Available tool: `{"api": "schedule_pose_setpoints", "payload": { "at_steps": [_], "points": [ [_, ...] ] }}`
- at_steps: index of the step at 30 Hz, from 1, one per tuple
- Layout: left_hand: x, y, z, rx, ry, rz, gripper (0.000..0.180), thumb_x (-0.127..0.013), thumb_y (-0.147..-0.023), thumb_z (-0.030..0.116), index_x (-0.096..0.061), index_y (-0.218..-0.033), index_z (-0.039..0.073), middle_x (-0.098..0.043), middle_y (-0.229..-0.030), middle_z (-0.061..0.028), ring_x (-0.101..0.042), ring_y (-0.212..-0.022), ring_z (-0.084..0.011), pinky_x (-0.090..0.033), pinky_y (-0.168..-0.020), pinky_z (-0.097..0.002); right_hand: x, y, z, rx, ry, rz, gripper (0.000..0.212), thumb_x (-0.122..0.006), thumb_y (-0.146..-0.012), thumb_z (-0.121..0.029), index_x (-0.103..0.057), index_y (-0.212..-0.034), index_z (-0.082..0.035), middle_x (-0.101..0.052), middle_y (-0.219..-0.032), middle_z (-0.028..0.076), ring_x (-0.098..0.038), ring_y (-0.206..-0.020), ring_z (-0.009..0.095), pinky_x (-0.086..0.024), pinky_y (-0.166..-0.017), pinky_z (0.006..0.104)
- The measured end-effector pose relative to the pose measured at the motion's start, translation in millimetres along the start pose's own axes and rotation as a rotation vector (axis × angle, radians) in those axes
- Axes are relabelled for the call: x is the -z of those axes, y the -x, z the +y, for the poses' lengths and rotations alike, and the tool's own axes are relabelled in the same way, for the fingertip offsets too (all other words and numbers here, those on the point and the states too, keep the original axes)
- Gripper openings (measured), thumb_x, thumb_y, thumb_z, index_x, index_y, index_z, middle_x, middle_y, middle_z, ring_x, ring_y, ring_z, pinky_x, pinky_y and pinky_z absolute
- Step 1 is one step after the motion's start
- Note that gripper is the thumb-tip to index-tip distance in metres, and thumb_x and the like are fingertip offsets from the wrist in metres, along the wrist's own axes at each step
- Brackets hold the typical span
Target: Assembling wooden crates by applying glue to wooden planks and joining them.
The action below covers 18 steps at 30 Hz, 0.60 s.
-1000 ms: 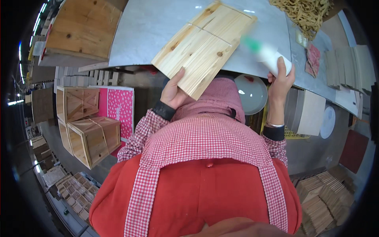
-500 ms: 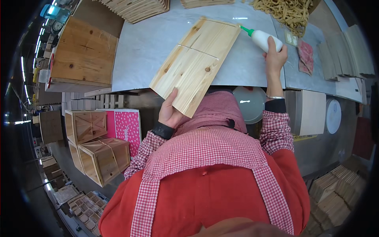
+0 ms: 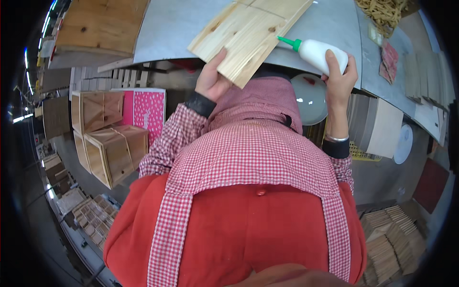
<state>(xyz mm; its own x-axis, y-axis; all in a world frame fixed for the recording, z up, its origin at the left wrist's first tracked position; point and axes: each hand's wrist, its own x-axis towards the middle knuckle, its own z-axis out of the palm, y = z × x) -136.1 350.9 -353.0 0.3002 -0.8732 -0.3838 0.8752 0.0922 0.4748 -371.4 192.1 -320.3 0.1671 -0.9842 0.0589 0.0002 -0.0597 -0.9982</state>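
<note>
My left hand (image 3: 213, 78) grips the near end of a pale, knotty wooden board (image 3: 248, 36), thumb on its upper face. The board slants away over the table, and its far end runs past the top of the view. A thin groove or line crosses its face farther up. In my right hand (image 3: 340, 79) is a white squeeze bottle (image 3: 321, 53) with a green nozzle, fingers wrapped round its body. The nozzle tip is at the board's right edge; whether it touches I cannot tell.
The grey-blue table (image 3: 165, 36) carries a large wooden box (image 3: 98, 28) at left. At right lie a pink cloth (image 3: 388, 62), a heap of tan strips (image 3: 382, 14) and stacked boards (image 3: 423, 76). Below stand a round bucket (image 3: 308, 103) and wooden crates (image 3: 119, 150).
The nozzle has moved from the board's far right corner down to its right edge nearer me. My view has shifted, so board and table sit higher in it. Both hands keep their hold.
</note>
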Motion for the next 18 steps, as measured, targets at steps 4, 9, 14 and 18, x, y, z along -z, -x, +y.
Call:
{"api": "schedule_pose_setpoints", "payload": {
  "at_steps": [4,9,14,18],
  "points": [
    [-8.4,-7.0,1.8,0.01,0.026,-0.043,0.056,-0.052,-0.096,0.02,-0.026,-0.142,0.002,-0.04,-0.141,-0.0193,-0.043,-0.128,-0.0325,-0.04,-0.106,-0.0471,-2.4,38.9,-8.7,0.008,0.044,-0.106,0.035,-0.07,-0.085,-0.028,-0.056,-0.103,-0.001,-0.06,-0.084,0.005,-0.056,-0.063,0.008,-0.043,-0.044,0.0198],
    [1.7,-8.2,-1.8,0.01,0.061,-0.039,0.057,-0.053,-0.096,0.019,-0.025,-0.142,0.002,-0.039,-0.141,-0.0196,-0.043,-0.129,-0.0322,-0.039,-0.107,-0.0474,-1.8,71.1,-7.6,0.092,0.12,-0.251,0.035,-0.07,-0.084,-0.026,-0.055,-0.102,0.001,-0.06,-0.085,0.007,-0.057,-0.071,0.011,-0.046,-0.055,0.0241],
    [3.3,-10.7,-1.7,0.021,0.101,-0.042,0.057,-0.053,-0.096,0.02,-0.025,-0.142,0.002,-0.039,-0.141,-0.0196,-0.042,-0.13,-0.0322,-0.039,-0.107,-0.0483,-9.8,66.7,-2.1,0.235,0.147,-0.133,0.037,-0.067,-0.087,-0.029,-0.054,-0.106,0.0,-0.059,-0.086,0.006,-0.057,-0.066,0.009,-0.045,-0.047,0.0204],
    [0.5,-12.3,-1.9,0.021,0.1,-0.02,0.053,-0.058,-0.094,0.016,-0.032,-0.138,0.001,-0.043,-0.139,-0.018,-0.044,-0.128,-0.0313,-0.038,-0.108,-0.0483,-11.6,69.1,-6.3,0.308,0.216,-0.257,0.037,-0.066,-0.088,-0.029,-0.053,-0.107,0.0,-0.058,-0.084,0.006,-0.056,-0.066,0.009,-0.045,-0.047,0.0211]
  ]
}}
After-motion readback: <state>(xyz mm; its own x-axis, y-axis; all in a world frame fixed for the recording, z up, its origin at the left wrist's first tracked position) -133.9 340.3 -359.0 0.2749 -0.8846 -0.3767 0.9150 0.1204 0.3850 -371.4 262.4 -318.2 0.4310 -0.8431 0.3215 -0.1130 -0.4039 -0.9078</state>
